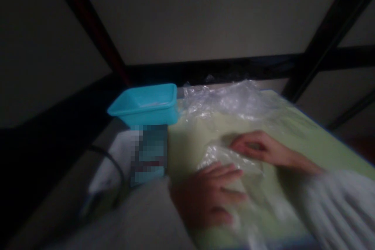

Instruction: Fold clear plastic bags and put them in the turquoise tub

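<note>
head view: a piece of clear plastic film (216,153) lies on the yellow-green work surface (184,142), partly beneath the hands. the left hand (208,193) is palm down, fingers spread and released, laid over the near part of the film. the right hand (271,150) is at the far part of the film, fingers bent inward; whether they pinch it or merely rest against it cannot be told (the view is dim and blurred). judged by this posture, the step in hand is flattening or arranging the film. the next move appears to call for steady pressure from the left palm and a light touch from the right fingers, as thin film seems likely to crease or cling.

surroundings: crumpled clear plastic (246,99) lies at the far end, beyond the right hand; whether it joins the film cannot be determined. a turquoise basin (143,117) stands at the far left. just nearer is a pixelated item (152,148), identity not established, with a white item (113,156) and a dark cable (117,166) to its left. obstruction: the crumpled plastic limits room beyond the hands.
</note>
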`<control>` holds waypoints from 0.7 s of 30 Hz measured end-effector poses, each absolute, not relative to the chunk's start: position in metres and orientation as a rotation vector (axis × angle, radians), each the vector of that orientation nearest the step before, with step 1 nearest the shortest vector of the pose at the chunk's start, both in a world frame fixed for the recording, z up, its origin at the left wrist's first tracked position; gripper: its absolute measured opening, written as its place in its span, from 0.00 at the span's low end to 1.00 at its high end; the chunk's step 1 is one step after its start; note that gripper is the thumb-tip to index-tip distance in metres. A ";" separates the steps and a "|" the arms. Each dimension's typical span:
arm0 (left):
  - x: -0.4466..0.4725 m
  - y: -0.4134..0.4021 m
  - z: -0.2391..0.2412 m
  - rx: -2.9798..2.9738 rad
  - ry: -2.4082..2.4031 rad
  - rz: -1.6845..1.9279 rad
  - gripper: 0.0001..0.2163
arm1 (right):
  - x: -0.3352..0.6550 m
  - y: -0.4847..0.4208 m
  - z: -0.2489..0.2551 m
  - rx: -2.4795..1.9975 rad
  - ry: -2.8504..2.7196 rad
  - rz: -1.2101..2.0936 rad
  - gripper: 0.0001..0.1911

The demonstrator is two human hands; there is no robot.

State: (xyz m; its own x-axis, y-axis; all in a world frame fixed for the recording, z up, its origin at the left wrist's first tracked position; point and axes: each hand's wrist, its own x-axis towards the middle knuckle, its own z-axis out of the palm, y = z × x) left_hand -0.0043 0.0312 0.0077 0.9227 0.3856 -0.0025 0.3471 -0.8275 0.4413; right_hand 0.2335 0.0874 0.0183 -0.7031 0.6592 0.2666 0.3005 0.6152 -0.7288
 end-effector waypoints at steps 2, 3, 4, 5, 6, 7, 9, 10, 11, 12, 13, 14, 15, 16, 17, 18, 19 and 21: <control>-0.004 0.032 0.007 2.608 0.461 0.147 0.21 | 0.227 0.081 0.019 -0.664 -2.365 0.952 0.12; -0.004 0.032 0.006 2.589 0.431 0.195 0.20 | 0.223 0.077 0.018 -0.623 -2.399 0.975 0.14; -0.004 0.033 0.005 2.569 0.401 0.236 0.20 | 0.218 0.074 0.016 -0.591 -2.445 0.998 0.16; -0.003 0.033 0.005 2.552 0.368 0.266 0.19 | 0.215 0.071 0.013 -0.568 -2.496 1.012 0.19; -0.003 0.034 0.005 2.537 0.336 0.279 0.19 | 0.211 0.069 0.009 -0.558 -2.548 1.006 0.22; -0.002 0.035 0.005 2.528 0.307 0.273 0.19 | 0.209 0.068 0.005 -0.557 -2.596 0.976 0.25; -0.001 0.036 0.006 2.520 0.264 0.229 0.20 | 0.208 0.069 -0.002 -0.560 -2.668 0.894 0.30; -0.001 0.037 0.006 2.515 0.259 0.224 0.21 | 0.209 0.071 -0.006 -0.560 -2.691 0.855 0.32; -0.001 0.037 0.006 2.506 0.265 0.236 0.21 | 0.210 0.073 -0.008 -0.562 -2.717 0.822 0.33; -0.001 0.037 0.005 2.494 0.266 0.242 0.22 | 0.212 0.076 -0.010 -0.562 -2.741 0.790 0.34; -0.002 0.037 0.004 2.476 0.277 0.259 0.23 | 0.214 0.080 -0.012 -0.561 -2.765 0.759 0.35; -0.002 0.037 0.003 2.453 0.286 0.290 0.24 | 0.216 0.083 -0.013 -0.565 -2.786 0.724 0.36; -0.003 0.037 0.002 2.422 0.295 0.329 0.24 | 0.218 0.087 -0.014 -0.572 -2.808 0.685 0.36; -0.004 0.036 0.002 2.379 0.312 0.376 0.24 | 0.220 0.091 -0.014 -0.582 -2.825 0.648 0.37; -0.005 0.036 0.001 2.328 0.329 0.409 0.24 | 0.222 0.094 -0.015 -0.597 -2.834 0.620 0.37; -0.006 0.035 0.001 2.274 0.362 0.442 0.24 | 0.225 0.097 -0.015 -0.618 -2.840 0.595 0.37; -0.007 0.035 0.000 2.229 0.399 0.464 0.24 | 0.227 0.101 -0.014 -0.644 -2.844 0.572 0.36; -0.008 0.035 -0.001 2.185 0.497 0.487 0.24 | 0.232 0.106 -0.013 -0.708 -2.853 0.538 0.36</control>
State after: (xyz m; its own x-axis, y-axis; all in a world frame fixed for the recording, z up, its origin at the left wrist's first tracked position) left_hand -0.0078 0.0346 -0.0011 0.8471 0.5022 0.1737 0.1836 -0.5833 0.7912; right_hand 0.2319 0.1061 -0.0130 -0.8765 0.4776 0.0611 0.4225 0.8239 -0.3778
